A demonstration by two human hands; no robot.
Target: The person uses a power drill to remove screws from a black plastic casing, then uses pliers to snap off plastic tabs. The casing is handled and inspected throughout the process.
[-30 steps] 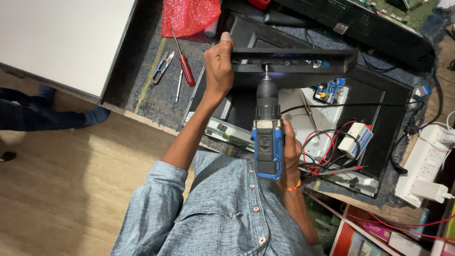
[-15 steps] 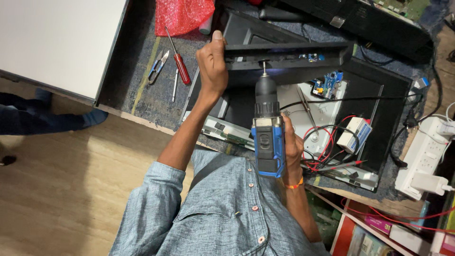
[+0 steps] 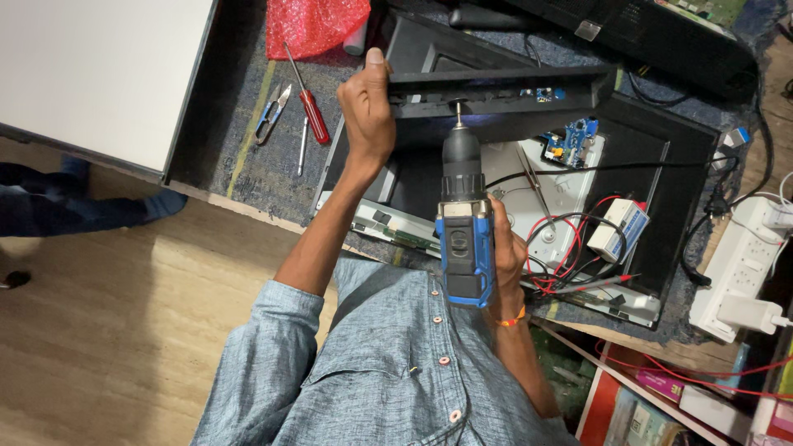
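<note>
Head view: a black plastic bracket [image 3: 496, 89] is held raised above the opened monitor chassis [image 3: 652, 190] by the closed left hand [image 3: 368, 116]; a blue cordless drill [image 3: 464, 223], gripped by the right hand [image 3: 505, 252], is pressed against its underside.

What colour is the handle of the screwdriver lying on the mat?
Red; the screwdriver shows clearly in the head view.

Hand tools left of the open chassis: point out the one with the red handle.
The screwdriver, lying diagonally on the grey mat; the small snips beside it have blue handles.
</note>
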